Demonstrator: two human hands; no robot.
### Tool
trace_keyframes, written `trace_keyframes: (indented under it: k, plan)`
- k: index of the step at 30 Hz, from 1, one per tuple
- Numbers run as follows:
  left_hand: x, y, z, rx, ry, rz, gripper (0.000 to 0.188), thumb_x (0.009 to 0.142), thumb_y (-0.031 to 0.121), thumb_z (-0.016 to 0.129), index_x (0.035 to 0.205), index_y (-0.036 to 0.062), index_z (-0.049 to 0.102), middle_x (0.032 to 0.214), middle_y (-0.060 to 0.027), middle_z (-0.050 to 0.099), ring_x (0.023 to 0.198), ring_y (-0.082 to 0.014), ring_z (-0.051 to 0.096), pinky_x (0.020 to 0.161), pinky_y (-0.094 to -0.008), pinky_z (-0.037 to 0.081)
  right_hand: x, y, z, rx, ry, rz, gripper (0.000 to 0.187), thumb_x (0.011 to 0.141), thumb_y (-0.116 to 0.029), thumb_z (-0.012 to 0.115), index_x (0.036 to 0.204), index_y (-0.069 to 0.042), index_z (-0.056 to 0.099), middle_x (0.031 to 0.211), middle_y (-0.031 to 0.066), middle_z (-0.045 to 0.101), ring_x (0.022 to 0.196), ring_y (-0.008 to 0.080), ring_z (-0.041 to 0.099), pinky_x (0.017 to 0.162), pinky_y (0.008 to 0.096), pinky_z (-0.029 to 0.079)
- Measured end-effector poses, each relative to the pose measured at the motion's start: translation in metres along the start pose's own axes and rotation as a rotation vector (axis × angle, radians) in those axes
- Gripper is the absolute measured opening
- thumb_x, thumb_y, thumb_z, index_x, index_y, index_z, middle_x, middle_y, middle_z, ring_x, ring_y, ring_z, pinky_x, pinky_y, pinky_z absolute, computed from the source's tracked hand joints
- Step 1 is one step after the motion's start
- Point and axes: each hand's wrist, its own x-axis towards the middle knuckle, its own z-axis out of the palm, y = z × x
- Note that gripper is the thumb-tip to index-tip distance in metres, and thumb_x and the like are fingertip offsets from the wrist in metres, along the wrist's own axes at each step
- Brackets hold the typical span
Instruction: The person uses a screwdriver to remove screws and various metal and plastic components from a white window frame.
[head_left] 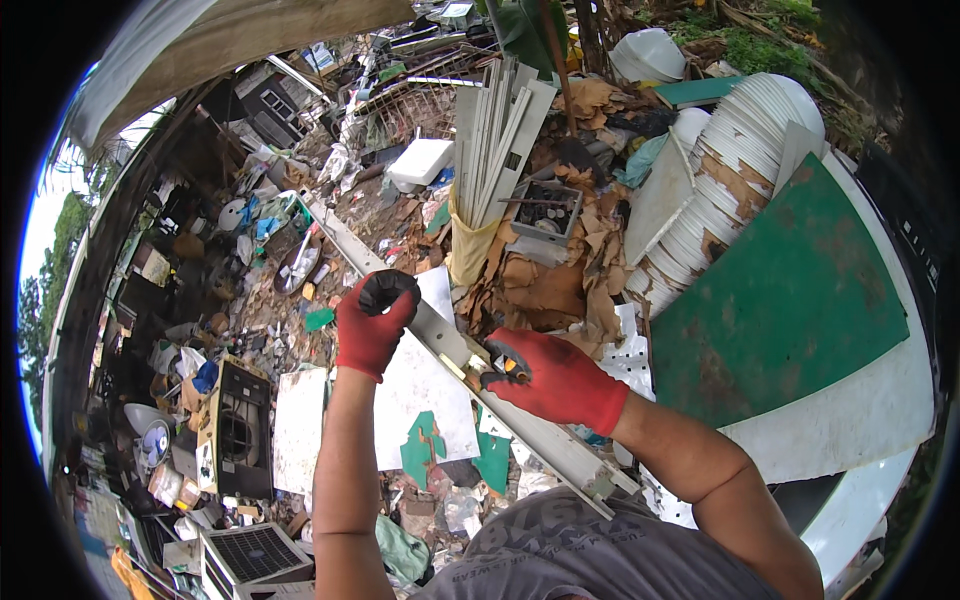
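Note:
A long pale metal channel (440,338), like a lamp batten, slants from the upper left down to my lap. My left hand (377,318), in a red glove with black fingertips, is closed in a curl at the channel's left edge. Whatever its fingers hold is hidden. Farther down the channel my right hand (555,378), gloved the same way, is closed around a small orange-and-black thing (513,368), mostly covered by the fingers. Beside those fingers a small yellowish fitting (472,365) sits on the channel.
White sheet (420,400) and broken green pieces (422,450) lie beneath the channel. A yellowish sack (470,245) holds upright metal strips (495,140). Stacked white rounds (740,170) and a large green panel (780,300) stand right. Scrap covers the left ground, including an old speaker-like box (236,425).

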Motion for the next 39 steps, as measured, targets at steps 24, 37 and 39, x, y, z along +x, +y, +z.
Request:
trace_keyframes:
  k: [24,37,39]
  plan:
    - [0.01,-0.01,0.059,-0.516,-0.309,-0.179,0.02,0.095,0.0,0.071,0.115,-0.0024,0.071,0.102,-0.0084,0.077,0.087,-0.013,0.072,0.079,-0.0275,0.057,0.041,0.027,0.019,0.338,0.458,-0.133,0.069,0.085,-0.004,0.079,0.149,-0.003,0.052,0.129,0.013,0.067,0.115,0.0211,0.068,0.099,0.0348,0.053]
    - [0.013,-0.013,0.062,-0.544,-0.387,-0.181,0.019,0.097,0.0,0.069,0.115,-0.0053,0.071,0.105,-0.009,0.076,0.093,-0.0151,0.072,0.087,-0.0295,0.059,0.051,0.037,0.015,0.203,0.49,-0.085,0.042,0.081,-0.01,0.08,0.12,-0.001,0.068,0.102,0.0164,0.073,0.095,0.03,0.074,0.083,0.0374,0.057]
    - [0.014,-0.013,0.061,-0.422,-0.425,-0.152,0.019,0.097,0.0,0.068,0.116,-0.0052,0.071,0.105,-0.0083,0.076,0.093,-0.0142,0.072,0.087,-0.0293,0.059,0.049,0.039,0.016,0.215,0.496,-0.053,0.035,0.081,-0.01,0.079,0.114,-0.001,0.07,0.096,0.0163,0.073,0.089,0.0287,0.073,0.08,0.0372,0.056]
